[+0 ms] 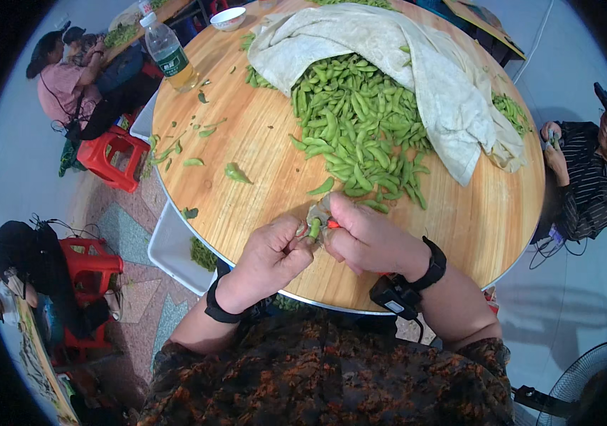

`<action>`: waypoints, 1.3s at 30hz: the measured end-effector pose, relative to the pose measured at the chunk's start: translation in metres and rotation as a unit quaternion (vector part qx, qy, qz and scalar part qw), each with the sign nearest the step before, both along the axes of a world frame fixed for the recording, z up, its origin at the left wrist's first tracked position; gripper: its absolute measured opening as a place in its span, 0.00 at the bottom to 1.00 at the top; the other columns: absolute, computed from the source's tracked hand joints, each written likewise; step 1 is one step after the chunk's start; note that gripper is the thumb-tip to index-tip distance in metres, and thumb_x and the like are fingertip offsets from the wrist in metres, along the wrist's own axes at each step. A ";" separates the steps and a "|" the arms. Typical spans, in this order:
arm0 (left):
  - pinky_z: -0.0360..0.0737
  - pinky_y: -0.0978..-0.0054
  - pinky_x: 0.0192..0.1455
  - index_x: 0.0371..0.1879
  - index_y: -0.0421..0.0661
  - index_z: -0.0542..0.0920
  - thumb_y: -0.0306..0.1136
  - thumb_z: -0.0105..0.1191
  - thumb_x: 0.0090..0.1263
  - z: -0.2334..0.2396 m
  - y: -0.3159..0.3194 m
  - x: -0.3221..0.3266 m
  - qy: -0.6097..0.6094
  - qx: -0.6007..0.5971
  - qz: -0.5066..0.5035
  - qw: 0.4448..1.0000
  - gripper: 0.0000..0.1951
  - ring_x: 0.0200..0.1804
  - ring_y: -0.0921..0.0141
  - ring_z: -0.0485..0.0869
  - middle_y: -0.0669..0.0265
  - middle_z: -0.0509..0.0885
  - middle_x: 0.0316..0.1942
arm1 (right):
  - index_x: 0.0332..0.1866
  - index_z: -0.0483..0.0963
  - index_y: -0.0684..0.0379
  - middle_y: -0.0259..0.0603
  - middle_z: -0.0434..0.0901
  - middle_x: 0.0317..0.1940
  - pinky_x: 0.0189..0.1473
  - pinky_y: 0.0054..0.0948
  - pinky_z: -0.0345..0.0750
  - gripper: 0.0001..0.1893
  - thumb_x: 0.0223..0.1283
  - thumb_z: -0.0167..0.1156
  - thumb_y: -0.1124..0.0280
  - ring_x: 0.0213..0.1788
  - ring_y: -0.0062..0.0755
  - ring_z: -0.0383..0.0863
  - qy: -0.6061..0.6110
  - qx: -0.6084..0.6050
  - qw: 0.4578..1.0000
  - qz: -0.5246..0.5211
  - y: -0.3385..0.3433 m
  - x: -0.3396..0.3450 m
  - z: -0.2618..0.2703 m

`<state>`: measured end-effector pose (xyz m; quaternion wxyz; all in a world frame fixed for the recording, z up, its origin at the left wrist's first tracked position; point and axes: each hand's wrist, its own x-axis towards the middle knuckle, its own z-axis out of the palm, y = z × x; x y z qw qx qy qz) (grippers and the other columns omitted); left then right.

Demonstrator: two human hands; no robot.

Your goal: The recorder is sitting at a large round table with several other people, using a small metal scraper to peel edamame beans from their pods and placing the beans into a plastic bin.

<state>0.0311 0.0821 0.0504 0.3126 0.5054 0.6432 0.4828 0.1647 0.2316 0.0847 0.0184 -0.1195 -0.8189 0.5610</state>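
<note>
My left hand [271, 261] pinches a green soybean pod [314, 228] between thumb and fingers, above the near part of the round wooden table. Close against it, my right hand [375, 234] is closed around a small tool with a red part [333, 224]; most of the tool is hidden by the fingers. A pale greyish covering [318, 209] shows between the two hands, and its kind is unclear. Just beyond them lies a large heap of green soybean pods [356, 117], partly under a white cloth [441, 80].
A plastic bottle [170, 56] and a white bowl [228, 19] stand at the far left of the tabletop [261, 213]. Loose pods and leaf scraps lie on its left side. Below the left edge is a white bin [173, 245]. Other people sit left and right; a fan [582, 381] stands lower right.
</note>
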 end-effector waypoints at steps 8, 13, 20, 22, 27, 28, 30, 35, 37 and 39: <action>0.65 0.75 0.25 0.24 0.41 0.66 0.24 0.51 0.57 -0.020 0.004 0.001 0.014 0.048 0.003 0.999 0.07 0.23 0.72 0.64 0.65 0.62 0.20 | 0.39 0.62 0.64 0.42 0.69 0.17 0.27 0.33 0.69 0.07 0.55 0.47 0.78 0.21 0.34 0.73 0.189 0.151 0.970 -0.018 -0.004 -0.003 -0.029; 0.66 0.74 0.25 0.24 0.42 0.66 0.24 0.50 0.58 -0.024 0.003 0.006 -0.030 0.059 0.009 0.998 0.07 0.22 0.69 0.65 0.64 0.64 0.20 | 0.39 0.63 0.62 0.38 0.69 0.18 0.18 0.25 0.66 0.05 0.58 0.43 0.79 0.14 0.23 0.68 0.002 -0.111 0.993 -0.035 -0.009 0.000 -0.001; 0.65 0.76 0.24 0.26 0.41 0.71 0.32 0.56 0.65 0.008 0.001 0.011 0.113 0.035 0.010 0.993 0.10 0.21 0.74 0.65 0.68 0.64 0.18 | 0.36 0.59 0.60 0.37 0.66 0.14 0.10 0.27 0.61 0.01 0.60 0.41 0.76 0.08 0.27 0.65 0.014 -0.171 0.982 -0.074 -0.012 0.001 0.002; 0.64 0.78 0.24 0.27 0.41 0.73 0.33 0.55 0.68 0.011 -0.003 0.009 0.127 0.069 0.012 0.989 0.10 0.21 0.76 0.65 0.70 0.64 0.17 | 0.37 0.60 0.60 0.34 0.66 0.14 0.10 0.24 0.60 0.02 0.60 0.39 0.77 0.08 0.24 0.64 0.033 -0.217 0.975 -0.034 -0.011 0.004 0.006; 0.57 0.83 0.22 0.36 0.44 0.77 0.38 0.47 0.74 0.017 -0.015 0.009 -0.570 -0.074 -0.105 0.812 0.10 0.20 0.81 0.59 0.77 0.65 0.20 | 0.36 0.61 0.60 0.33 0.66 0.15 0.10 0.21 0.59 0.04 0.60 0.38 0.77 0.08 0.19 0.63 -0.024 -0.376 0.926 0.019 -0.010 0.009 0.030; 0.57 0.83 0.22 0.37 0.44 0.76 0.39 0.47 0.74 0.015 -0.016 0.013 -0.666 -0.057 -0.132 0.732 0.11 0.20 0.82 0.59 0.78 0.64 0.20 | 0.36 0.62 0.60 0.32 0.67 0.15 0.10 0.20 0.59 0.04 0.61 0.37 0.77 0.09 0.18 0.63 -0.040 -0.421 0.906 0.027 -0.010 0.010 0.033; 0.58 0.84 0.22 0.35 0.44 0.77 0.43 0.47 0.74 0.017 -0.012 0.017 -0.669 -0.071 -0.123 0.730 0.14 0.21 0.83 0.60 0.78 0.65 0.19 | 0.36 0.62 0.60 0.32 0.66 0.15 0.10 0.19 0.59 0.04 0.61 0.38 0.76 0.09 0.17 0.63 -0.027 -0.386 0.922 0.003 -0.009 0.010 0.030; 0.61 0.78 0.22 0.21 0.41 0.71 0.39 0.54 0.69 0.018 -0.018 0.009 -0.045 -0.030 0.010 0.998 0.17 0.21 0.82 0.62 0.74 0.65 0.16 | 0.38 0.65 0.60 0.36 0.68 0.15 0.15 0.24 0.63 0.04 0.59 0.42 0.77 0.11 0.23 0.67 -0.010 -0.282 0.957 -0.060 -0.002 0.006 0.010; 0.58 0.77 0.20 0.22 0.41 0.71 0.39 0.61 0.63 0.012 -0.022 0.000 0.040 0.028 0.024 0.999 0.17 0.21 0.81 0.59 0.71 0.63 0.15 | 0.35 0.65 0.61 0.42 0.68 0.16 0.19 0.31 0.65 0.03 0.56 0.49 0.76 0.16 0.31 0.73 0.208 0.103 0.969 -0.081 -0.007 0.006 -0.005; 0.59 0.78 0.20 0.23 0.41 0.72 0.40 0.61 0.64 0.014 -0.018 0.001 0.025 0.017 0.010 0.999 0.17 0.21 0.81 0.59 0.72 0.63 0.15 | 0.34 0.63 0.62 0.46 0.68 0.16 0.21 0.35 0.66 0.05 0.55 0.50 0.76 0.19 0.41 0.73 0.193 0.114 0.973 -0.056 -0.014 0.006 0.001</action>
